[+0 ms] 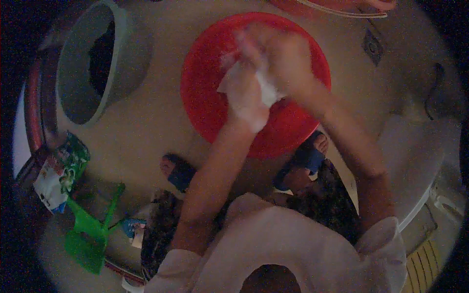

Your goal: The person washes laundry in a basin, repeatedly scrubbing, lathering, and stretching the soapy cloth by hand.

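Note:
A round red basin (205, 117) stands on the floor in front of my feet. Over it my left hand (242, 88) and my right hand (288, 56) are pressed close together, both blurred by motion. Between them a white, wet-looking cloth (268, 92) shows, and each hand is closed on part of it. White suds cover my left wrist and the fingers near the basin's far side. My right hand lies a little farther off and over the cloth; its fingertips are smeared.
A pale grey tub (117, 53) with dark contents leans at the far left. Nearer are a green-and-white packet (73, 154) and a green dustpan (88, 239). An orange-red basin (337, 7) is at the far right, beyond a dark square floor drain (373, 47). A whitish tub (413, 166) stands right.

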`<state>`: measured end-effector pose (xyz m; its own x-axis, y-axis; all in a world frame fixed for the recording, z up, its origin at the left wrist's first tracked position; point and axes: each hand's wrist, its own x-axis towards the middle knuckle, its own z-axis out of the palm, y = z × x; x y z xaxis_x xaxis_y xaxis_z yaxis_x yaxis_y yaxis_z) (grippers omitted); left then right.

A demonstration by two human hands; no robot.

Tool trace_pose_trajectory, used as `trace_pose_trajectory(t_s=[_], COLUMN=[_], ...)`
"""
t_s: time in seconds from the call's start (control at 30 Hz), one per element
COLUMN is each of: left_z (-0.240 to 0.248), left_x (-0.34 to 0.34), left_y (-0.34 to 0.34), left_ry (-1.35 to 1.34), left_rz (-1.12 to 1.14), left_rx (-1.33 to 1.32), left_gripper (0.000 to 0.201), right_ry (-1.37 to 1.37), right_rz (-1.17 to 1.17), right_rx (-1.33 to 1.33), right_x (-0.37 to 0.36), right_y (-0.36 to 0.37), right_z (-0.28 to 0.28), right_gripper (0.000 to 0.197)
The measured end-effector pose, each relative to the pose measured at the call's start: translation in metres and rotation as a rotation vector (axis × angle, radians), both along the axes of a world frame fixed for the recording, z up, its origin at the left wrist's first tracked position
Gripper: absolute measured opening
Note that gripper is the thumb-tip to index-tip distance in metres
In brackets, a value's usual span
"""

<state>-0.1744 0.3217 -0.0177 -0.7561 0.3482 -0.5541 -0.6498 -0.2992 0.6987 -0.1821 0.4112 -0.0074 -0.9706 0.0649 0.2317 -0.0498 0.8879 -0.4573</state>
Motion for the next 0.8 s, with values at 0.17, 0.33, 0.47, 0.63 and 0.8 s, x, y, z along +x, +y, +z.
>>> trace_pose_trajectory(t_s=[0.17,0.33,0.47,0.63,0.8], left_z=[-0.007,-0.022,0.0,0.035,0.042], left_x=[0.001,0.003,-0.005,-0.036,-0.048], left_y=[0.013,0.016,0.013,-0.02,-0.031], left_ry=[0.173,0.303,0.212,0.388,0.641], left_rz=[-0.03,-0.058,-0.003,-0.16,-0.362], left_rx=[0.038,0.055,0.184,-0.123,-0.171], left_gripper=[0.032,0.03,0.037,0.044,0.037], right_ry=[0.647,0.221,-0.018,0.039,0.015], right_rz=[0.317,0.217,-0.008,0.157,0.531], right_rx=[0.392,0.122,-0.2,-0.987,-0.279], right_x=[0.012,0.031,0.0,-0.017,0.012], right_y=[0.019,0.006,0.049,0.063,0.052], right_z=[-0.044,-0.007,-0.003,0.038,0.057], right_gripper=[0.016,0.013,0.021,0.022,0.02])
